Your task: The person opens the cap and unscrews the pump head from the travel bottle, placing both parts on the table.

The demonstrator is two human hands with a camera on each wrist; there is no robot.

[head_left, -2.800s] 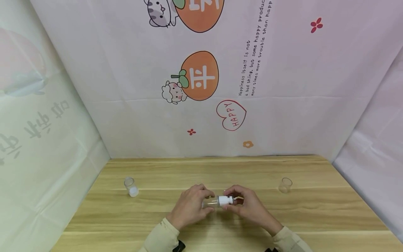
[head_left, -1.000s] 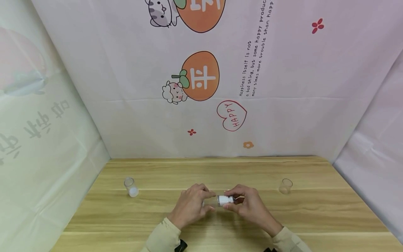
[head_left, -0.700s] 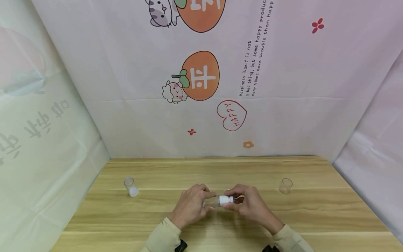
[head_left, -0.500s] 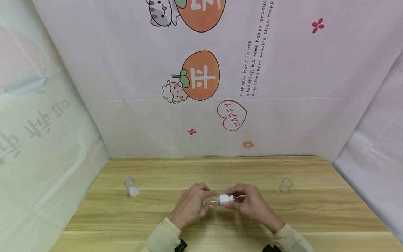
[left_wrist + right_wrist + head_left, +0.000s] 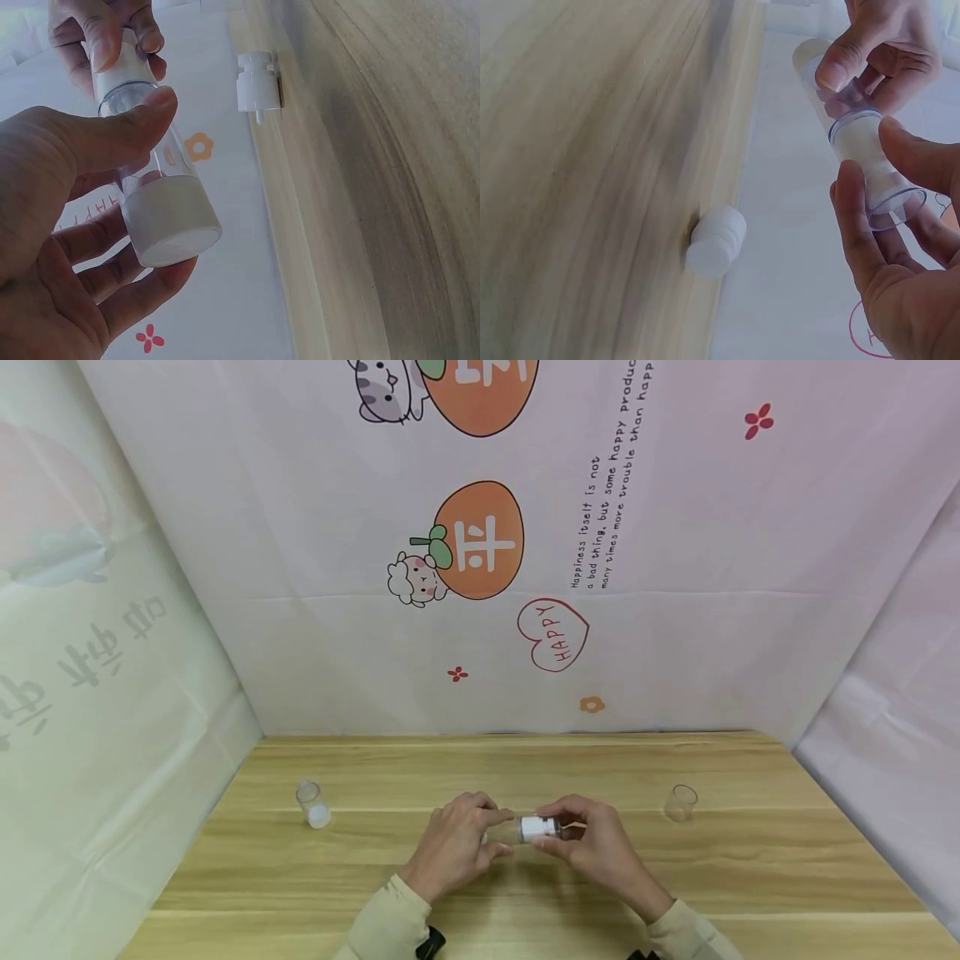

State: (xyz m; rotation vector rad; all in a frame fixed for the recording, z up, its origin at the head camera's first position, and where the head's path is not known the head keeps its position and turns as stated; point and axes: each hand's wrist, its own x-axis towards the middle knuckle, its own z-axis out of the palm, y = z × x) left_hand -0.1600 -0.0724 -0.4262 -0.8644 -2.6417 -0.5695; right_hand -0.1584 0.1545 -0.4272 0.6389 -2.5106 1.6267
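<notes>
Just above the table, both hands hold a clear cylindrical bottle [image 5: 504,833] lying sideways. My left hand [image 5: 453,843] grips its clear body, beside the white base [image 5: 172,221]. On the other end, my right hand [image 5: 600,843] pinches a white section [image 5: 536,827], which has a clear flared rim [image 5: 891,217]. The two parts appear end to end; how they are fixed cannot be seen. A white pump-like piece [image 5: 257,86] with a thin stub rests on the table in both wrist views. The hands hide it in the head view.
A clear cup-shaped piece with a white end [image 5: 312,806] stands far left on the wooden table [image 5: 375,768]. Farther right is a clear cap-like cylinder [image 5: 680,803]. A printed white cloth [image 5: 337,652] rises behind the table, with plain sheets at both sides.
Both hands and the bottle have risen slightly over the last second. The grips look much the same, and the pieces at either side of the table have not moved.
</notes>
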